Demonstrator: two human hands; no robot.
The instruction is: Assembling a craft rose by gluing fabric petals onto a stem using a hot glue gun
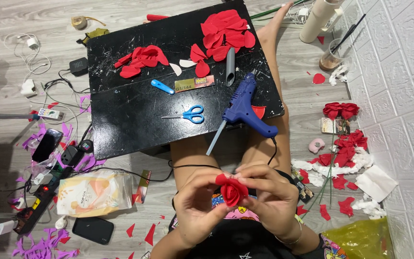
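Fingertips of both hands press in around a red foam rose (232,191), held low in the view over the person's lap. The left hand (198,207) curls its thumb and forefinger against the rose's left side, the other fingers loosely bent beneath. The right hand (273,194) lays its fingers across the right side and top edge of the petals, closed on them rather than spread.

Just beyond the hands, a black board (178,110) rests across the knees. On it lie a blue glue gun (246,108) with its nozzle toward the person, blue-handled scissors (190,114), a small blue cutter (162,87) and heaps of red petals (226,31). To the right, on the floor by the white wall, lie finished red roses (341,110) on stems.
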